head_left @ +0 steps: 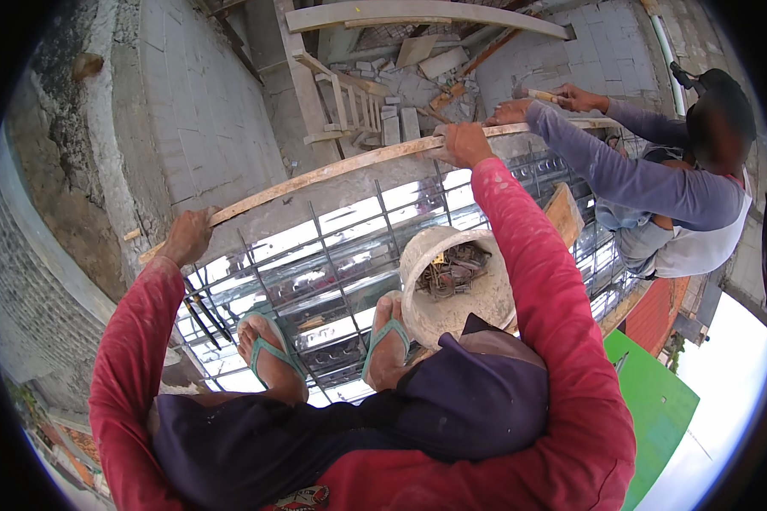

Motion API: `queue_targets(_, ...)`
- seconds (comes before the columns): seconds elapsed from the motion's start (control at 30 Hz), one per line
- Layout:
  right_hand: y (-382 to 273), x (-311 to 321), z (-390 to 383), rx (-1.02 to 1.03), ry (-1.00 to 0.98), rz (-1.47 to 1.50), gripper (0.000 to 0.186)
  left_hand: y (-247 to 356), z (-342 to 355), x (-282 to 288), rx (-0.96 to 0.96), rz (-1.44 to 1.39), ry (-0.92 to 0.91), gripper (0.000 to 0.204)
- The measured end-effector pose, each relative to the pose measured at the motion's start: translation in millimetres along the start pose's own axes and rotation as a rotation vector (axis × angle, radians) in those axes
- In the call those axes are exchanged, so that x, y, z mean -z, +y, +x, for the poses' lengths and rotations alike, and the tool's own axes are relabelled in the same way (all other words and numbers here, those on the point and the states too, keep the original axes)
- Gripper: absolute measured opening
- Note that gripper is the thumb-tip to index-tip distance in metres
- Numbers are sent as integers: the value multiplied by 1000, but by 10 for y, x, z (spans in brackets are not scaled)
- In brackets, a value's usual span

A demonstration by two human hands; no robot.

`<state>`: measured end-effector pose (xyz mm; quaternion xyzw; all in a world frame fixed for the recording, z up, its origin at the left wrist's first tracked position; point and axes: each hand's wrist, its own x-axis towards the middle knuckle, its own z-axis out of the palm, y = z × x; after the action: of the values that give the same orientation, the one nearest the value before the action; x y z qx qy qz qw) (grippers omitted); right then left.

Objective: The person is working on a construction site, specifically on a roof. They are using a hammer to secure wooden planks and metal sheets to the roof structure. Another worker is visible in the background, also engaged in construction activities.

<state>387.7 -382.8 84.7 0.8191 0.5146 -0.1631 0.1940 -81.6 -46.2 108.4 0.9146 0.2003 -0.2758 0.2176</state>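
A long, narrow wooden board (315, 176) runs across in front of me, along the edge of the metal deck. My left hand (189, 237) is closed over its left end. Farther right, my right hand (466, 145) grips the same board from above, with the fingertips partly hidden behind it. Between my right forearm and my foot stands a dirty white bucket (418, 311), tilted toward the view, with a tangle of rusty metal bits (453, 272) inside.
Thin steel bars (320, 230) form a grid over shiny metal decking under my sandalled feet. A co-worker (648, 187) crouches at right, hands at the board's right end, holding a short wooden-looking piece. Beyond the board lies a drop with a wooden frame (349, 102) and rubble (392, 123).
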Motion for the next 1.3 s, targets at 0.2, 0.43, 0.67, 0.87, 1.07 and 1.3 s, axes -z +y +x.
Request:
queue_targets(0.2, -6, 35, 7, -8, -22, 27, 81, 32, 7, 28, 12, -13, -5, 38)
queue_targets(0.43, -50, 109, -3, -7, -36, -9, 84, 6, 3, 13, 9, -17, 4, 37)
queue_targets(0.67, -29, 39, 7, 9, 36, 0, 82, 15, -6, 5, 22, -3, 17, 37)
queue_targets(0.87, -4, -58, 43, 33, 62, 30, 82, 21, -2, 12, 35, 24, -7, 38)
queue_targets(1.07, -27, 44, -4, 14, 33, 37, 84, 48, 0, 34, 37, 7, -20, 38)
queue_targets(1.3, 61, -73, 16, -21, -7, 22, 80, 14, 40, -16, 15, 17, -9, 40)
